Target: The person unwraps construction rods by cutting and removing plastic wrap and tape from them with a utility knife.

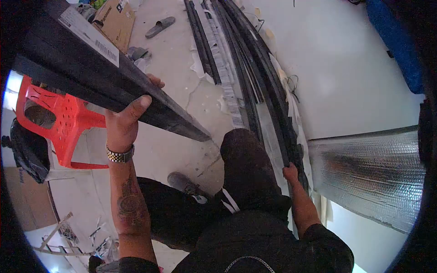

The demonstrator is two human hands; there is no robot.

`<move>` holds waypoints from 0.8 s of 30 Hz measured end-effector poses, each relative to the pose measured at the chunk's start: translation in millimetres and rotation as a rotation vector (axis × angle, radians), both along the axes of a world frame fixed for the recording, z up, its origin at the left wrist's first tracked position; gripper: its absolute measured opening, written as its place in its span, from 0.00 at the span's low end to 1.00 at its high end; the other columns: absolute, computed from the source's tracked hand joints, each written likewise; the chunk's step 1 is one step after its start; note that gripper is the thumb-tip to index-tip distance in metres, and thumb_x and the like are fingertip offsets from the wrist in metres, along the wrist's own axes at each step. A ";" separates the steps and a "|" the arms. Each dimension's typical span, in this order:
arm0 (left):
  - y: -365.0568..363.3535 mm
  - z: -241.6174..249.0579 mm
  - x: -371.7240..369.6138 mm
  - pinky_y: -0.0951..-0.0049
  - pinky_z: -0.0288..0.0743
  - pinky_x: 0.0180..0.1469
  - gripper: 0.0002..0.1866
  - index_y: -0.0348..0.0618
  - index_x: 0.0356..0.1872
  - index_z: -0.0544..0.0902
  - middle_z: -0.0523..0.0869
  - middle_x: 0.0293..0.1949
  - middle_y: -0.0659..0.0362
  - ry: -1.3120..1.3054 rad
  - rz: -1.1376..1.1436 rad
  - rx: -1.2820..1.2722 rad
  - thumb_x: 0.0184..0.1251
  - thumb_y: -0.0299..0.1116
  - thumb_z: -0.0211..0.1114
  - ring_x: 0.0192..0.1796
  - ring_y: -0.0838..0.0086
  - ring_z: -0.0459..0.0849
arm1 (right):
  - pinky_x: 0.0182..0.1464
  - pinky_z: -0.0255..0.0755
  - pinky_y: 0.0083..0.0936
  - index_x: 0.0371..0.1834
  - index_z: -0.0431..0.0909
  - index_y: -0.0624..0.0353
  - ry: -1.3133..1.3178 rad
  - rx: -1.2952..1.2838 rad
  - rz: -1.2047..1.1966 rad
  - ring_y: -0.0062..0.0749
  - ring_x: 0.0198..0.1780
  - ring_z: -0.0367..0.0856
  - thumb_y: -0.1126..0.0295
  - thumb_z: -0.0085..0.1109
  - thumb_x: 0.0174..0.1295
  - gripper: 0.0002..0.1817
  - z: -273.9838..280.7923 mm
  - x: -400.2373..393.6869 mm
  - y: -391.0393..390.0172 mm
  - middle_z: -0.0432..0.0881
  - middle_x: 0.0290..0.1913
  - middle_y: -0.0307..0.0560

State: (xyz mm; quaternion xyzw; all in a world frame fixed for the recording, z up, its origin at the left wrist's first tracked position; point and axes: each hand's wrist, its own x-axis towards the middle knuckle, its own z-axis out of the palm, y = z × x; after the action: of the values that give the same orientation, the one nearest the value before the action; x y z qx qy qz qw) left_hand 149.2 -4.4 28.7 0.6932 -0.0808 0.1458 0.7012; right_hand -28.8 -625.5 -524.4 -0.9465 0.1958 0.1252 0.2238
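Note:
My left hand (129, 119) is closed around a long dark profile (98, 75), thumb on its near side and fingertips showing over the far edge. The profile is held up at a slant and carries a white barcode label (88, 37) near its upper end. At the right, my right hand (290, 173) grips the near end of one of the long black strips (273, 86) lying bundled along the wall. Its fingers are wrapped round the strip and partly hidden.
A red plastic chair (68, 120) stands at the left, near a black bag (29, 150). A cardboard box (114, 25) and a grey slipper (160, 27) are farther off on the floor. Silver foil insulation (368, 173) is at the right by the white wall.

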 end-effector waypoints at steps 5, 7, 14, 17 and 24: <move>-1.7 3.5 -1.3 0.64 0.79 0.53 0.20 0.34 0.49 0.79 0.87 0.44 0.50 0.035 0.014 0.023 0.54 0.30 0.71 0.48 0.64 0.86 | 0.36 0.78 0.44 0.53 0.75 0.68 0.288 0.053 0.190 0.54 0.31 0.85 0.67 0.55 0.49 0.26 70.3 12.2 31.5 0.84 0.33 0.64; -1.8 4.2 -1.2 0.63 0.79 0.53 0.21 0.34 0.49 0.79 0.87 0.44 0.50 0.040 0.013 0.026 0.55 0.30 0.71 0.48 0.64 0.86 | 0.46 0.76 0.49 0.51 0.75 0.67 -0.022 -0.085 0.059 0.62 0.42 0.83 0.67 0.55 0.49 0.25 94.8 9.7 58.4 0.83 0.39 0.69; -4.0 -0.1 0.7 0.61 0.79 0.54 0.22 0.33 0.51 0.78 0.86 0.44 0.49 0.020 0.018 -0.001 0.56 0.31 0.69 0.49 0.61 0.85 | 0.55 0.75 0.45 0.56 0.74 0.69 0.180 -0.024 -0.016 0.62 0.47 0.82 0.63 0.59 0.50 0.29 168.2 20.3 102.2 0.81 0.45 0.70; -0.4 -3.3 2.0 0.59 0.78 0.56 0.22 0.32 0.51 0.77 0.85 0.46 0.49 0.022 0.020 0.023 0.56 0.32 0.69 0.50 0.59 0.84 | 0.55 0.75 0.46 0.58 0.72 0.72 0.231 -0.040 0.146 0.63 0.49 0.81 0.62 0.59 0.51 0.32 192.7 16.7 114.8 0.81 0.49 0.71; -1.7 -5.2 5.1 0.56 0.77 0.57 0.24 0.33 0.53 0.75 0.84 0.47 0.48 0.005 0.014 0.001 0.55 0.31 0.69 0.50 0.58 0.84 | 0.43 0.78 0.47 0.65 0.64 0.70 0.204 -0.114 0.208 0.58 0.39 0.83 0.64 0.56 0.58 0.32 151.4 -6.0 121.1 0.82 0.38 0.64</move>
State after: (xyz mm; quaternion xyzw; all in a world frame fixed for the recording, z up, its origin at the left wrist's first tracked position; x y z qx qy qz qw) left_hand 154.4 -6.1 23.5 0.6943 -0.0744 0.1490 0.7002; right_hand -34.8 -504.3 -373.0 -0.9552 0.1251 0.2321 0.1343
